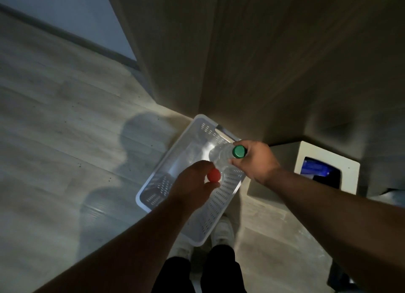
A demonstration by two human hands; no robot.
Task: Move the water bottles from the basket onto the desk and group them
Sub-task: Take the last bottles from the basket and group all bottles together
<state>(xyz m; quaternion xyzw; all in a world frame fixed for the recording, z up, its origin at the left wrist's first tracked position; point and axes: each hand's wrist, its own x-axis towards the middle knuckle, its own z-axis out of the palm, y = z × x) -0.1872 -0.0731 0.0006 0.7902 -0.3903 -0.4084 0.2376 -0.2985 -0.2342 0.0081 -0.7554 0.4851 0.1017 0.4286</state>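
No text, label, brand, number or sign could be read anywhere in the view. The clear bottle with the green cap (238,151) and the one with the red cap (214,175) showed no legible label; their bodies were blurred and see-through. The white perforated basket (221,205) bore no marking. A blue patch (315,167) in the dark opening of the pale box at the right may have carried print, but it was too small and blurred to make out.
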